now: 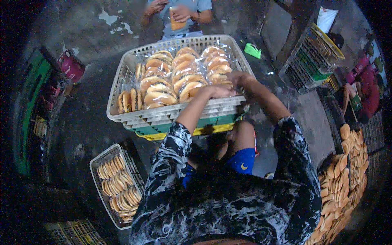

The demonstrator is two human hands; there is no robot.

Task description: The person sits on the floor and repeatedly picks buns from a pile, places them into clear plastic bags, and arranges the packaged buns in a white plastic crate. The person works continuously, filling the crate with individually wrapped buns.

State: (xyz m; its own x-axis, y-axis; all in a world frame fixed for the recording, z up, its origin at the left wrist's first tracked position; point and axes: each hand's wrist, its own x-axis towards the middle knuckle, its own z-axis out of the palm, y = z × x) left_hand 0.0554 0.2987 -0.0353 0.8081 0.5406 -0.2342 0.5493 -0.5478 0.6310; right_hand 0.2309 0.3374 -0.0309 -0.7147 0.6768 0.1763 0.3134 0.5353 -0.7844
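Pale plastic crate (122,81), topping a stack with green and yellow layers, holds rows of filled round buns (190,87) in clear wrapping. The wearer's left hand (222,90) and right hand (240,79) meet close together over the crate's near right corner, beside the right-hand row; whether the fingers grip anything cannot be told. Beyond stands a person (185,18) in a blue-grey shirt (face out of frame). Lower left, another crate (106,198) carries more buns; unwrapped bread (341,188) is heaped at right.
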